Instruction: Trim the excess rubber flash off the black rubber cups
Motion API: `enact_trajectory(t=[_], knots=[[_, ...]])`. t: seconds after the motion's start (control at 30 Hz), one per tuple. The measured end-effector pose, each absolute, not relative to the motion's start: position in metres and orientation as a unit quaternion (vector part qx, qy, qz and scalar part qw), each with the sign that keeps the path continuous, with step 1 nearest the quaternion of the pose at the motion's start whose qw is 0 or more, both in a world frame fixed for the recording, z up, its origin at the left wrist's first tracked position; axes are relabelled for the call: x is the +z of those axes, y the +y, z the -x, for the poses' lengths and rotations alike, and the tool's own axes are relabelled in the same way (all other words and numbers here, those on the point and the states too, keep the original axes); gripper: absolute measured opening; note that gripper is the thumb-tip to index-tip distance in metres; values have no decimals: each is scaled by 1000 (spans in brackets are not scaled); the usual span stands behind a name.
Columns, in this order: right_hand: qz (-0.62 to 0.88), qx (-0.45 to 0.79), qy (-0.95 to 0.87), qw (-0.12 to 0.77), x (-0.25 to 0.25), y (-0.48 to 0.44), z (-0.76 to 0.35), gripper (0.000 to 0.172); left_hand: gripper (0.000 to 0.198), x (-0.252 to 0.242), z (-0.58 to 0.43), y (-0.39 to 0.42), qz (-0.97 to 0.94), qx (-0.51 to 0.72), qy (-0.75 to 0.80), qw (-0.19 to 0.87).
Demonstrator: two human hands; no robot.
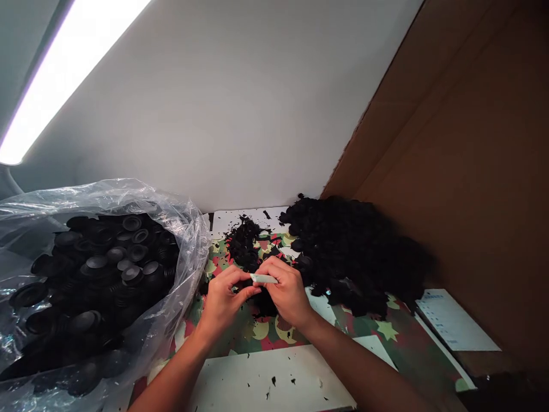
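Right fingers [281, 268] clamp a pale strip [265, 278] beside left fingers [247, 293], whose grip I cannot tell: close two-handed work, seemingly calling for steadiness.

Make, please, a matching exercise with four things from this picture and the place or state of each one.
Things:
1. Plastic bag
2. Lamp
3. Pale narrow object
4. White paper

Places or states:
A. Held in the right hand
B. At the lower right, with blue marks
C. Around many round black parts
D. Lit, at the upper left

Right pairs: 1-C, 2-D, 3-A, 4-B
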State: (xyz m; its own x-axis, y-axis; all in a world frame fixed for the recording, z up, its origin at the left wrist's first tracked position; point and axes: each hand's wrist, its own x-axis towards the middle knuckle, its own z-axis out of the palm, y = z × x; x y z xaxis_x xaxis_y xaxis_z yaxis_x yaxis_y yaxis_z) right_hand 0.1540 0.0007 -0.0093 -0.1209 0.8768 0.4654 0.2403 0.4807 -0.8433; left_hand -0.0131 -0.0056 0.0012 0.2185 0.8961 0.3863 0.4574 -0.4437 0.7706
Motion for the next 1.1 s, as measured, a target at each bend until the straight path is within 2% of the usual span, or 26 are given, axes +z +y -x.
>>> enact_trajectory(t=[0.17, 0.23, 0.3, 0.37, 0.5, 0.63, 0.7, 0.8, 0.9, 1.1], knots=[[457, 306, -649, 526, -10, 10, -149, 22, 14, 3, 3, -12, -733, 459, 464, 193], [484, 303, -623, 535, -12, 23, -154, 18, 6, 4, 0, -18, -739, 497, 423, 168], [521, 286, -584, 553, -15, 38, -165, 16, 10, 5, -2, -22, -744, 537, 361, 164], [561, 275, -560, 545, -18, 51, -178, 15, 14, 6, -1, -24, -730, 563, 339, 191], [545, 275, -616, 498, -24, 60, -190, 9, 15, 7, 5, -17, -652, 556, 425, 292], [507, 265, -646, 506, -23, 51, -188, 16, 21, 4, 9, -11, -601, 535, 471, 360], [506, 301, -635, 500, -19, 43, -186, 29, 22, 2, 8, -10, -587, 533, 482, 372], [480, 426, -616, 457, -9, 28, -181, 42, 23, 1, 7, -10, -577, 526, 488, 390], [452, 499, -600, 432, 1, 15, -173, 39, 24, 0, 6, -10, -568, 521, 491, 407], [432, 516, -578, 463, 10, 7, -169, 38, 32, -2, 6, -9, -477, 549, 469, 501]])
